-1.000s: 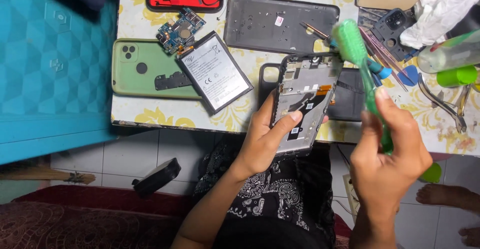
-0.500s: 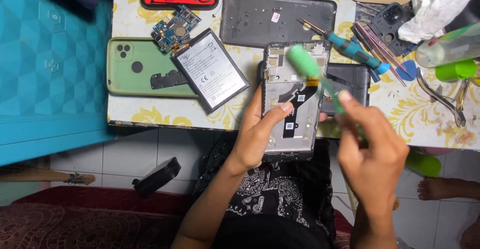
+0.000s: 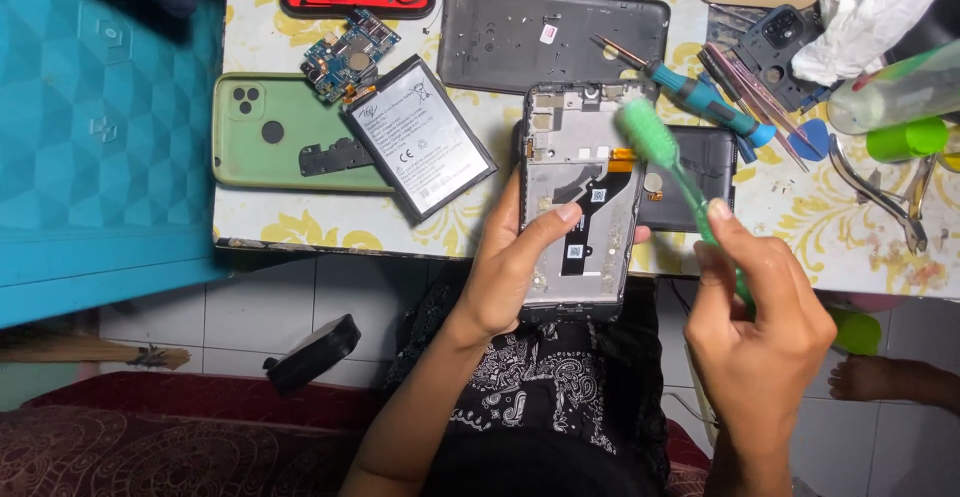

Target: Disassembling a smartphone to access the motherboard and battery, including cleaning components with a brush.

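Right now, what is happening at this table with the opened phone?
A person holds an opened phone frame in the left hand over the table's edge. The right hand grips a green toothbrush, its head at the frame's upper part. On the table lie a battery, a small circuit board, a green phone case and a blue screwdriver.

Battery [image 3: 418, 137] lies flat on the table [image 3: 300, 227], left of the opened phone, tilted, black rim with a light grey label covering its face, dark print and small symbols on it. Dark grey back cover [image 3: 555, 22] at top centre carries a small white sticker with a pink mark [image 3: 548, 33]. Inside the opened phone frame [image 3: 580, 207] sit two tiny white square code stickers [image 3: 598, 196] on the black flex strip. No screens lit, no signs. Clear bottle [image 3: 895, 87] far right, label unclear.
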